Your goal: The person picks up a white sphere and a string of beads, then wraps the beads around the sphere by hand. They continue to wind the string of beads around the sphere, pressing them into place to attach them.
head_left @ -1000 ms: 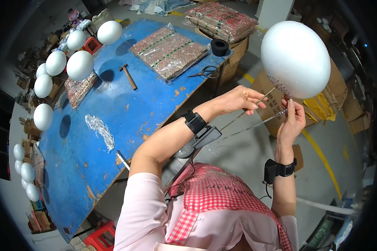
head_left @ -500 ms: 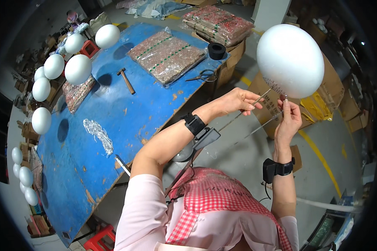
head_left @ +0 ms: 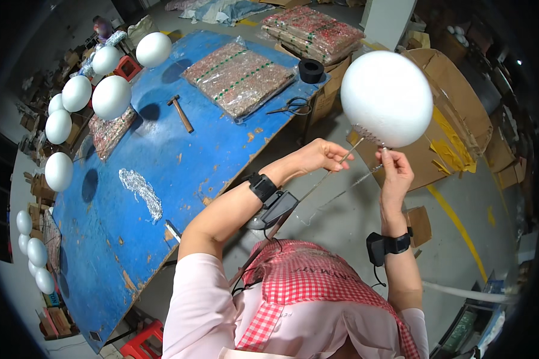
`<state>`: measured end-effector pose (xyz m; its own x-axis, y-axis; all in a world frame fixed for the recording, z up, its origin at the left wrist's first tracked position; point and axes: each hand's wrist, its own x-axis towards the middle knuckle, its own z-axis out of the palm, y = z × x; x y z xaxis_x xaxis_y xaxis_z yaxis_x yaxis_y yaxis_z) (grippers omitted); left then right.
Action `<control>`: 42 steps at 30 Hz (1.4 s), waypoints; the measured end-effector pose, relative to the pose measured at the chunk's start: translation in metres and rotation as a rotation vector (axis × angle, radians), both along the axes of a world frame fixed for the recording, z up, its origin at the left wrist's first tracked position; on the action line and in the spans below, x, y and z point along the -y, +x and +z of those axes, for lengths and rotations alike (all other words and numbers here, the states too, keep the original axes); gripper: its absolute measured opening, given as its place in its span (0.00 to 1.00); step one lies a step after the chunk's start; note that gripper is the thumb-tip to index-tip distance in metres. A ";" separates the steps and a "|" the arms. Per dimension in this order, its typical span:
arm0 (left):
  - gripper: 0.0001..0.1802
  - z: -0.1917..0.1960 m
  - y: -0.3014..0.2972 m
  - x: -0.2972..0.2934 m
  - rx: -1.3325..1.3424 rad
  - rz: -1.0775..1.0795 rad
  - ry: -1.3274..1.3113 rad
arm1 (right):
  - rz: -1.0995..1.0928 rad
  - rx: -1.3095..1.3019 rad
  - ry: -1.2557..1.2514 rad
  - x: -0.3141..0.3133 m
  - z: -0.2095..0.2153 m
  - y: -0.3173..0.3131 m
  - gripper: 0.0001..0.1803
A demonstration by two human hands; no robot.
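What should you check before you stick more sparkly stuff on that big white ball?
1. Ball held up: the big white ball sits on a thin stick gripped by the left hand. Ok.
2. Right hand at the work: its fingertips touch the ball's underside, by a small sparkly patch. Ok.
3. Sparkly string in the right hand: cannot tell, too thin.
4. Scissors within reach on the blue table: ok.
5. Ball apart from the cardboard box behind it: cannot tell.
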<state>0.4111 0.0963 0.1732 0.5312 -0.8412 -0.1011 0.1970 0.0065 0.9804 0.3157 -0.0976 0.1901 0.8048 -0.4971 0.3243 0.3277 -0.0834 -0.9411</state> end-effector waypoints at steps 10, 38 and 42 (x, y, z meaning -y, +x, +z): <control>0.15 -0.022 -0.012 -0.029 -0.049 0.024 0.056 | 0.170 -0.112 -0.008 -0.019 -0.012 -0.005 0.05; 0.18 -0.014 -0.090 -0.052 0.431 0.733 0.341 | 0.219 -0.376 -1.179 -0.073 -0.048 -0.069 0.10; 0.20 -0.024 -0.090 -0.048 0.397 0.818 0.251 | 0.330 -0.340 -0.879 -0.061 -0.060 -0.068 0.08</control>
<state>0.3210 0.1441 0.1496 0.9817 -0.1700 0.0862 -0.1239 -0.2252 0.9664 0.2475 -0.0362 0.1305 0.9778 0.0744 0.1961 0.1847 -0.7485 -0.6369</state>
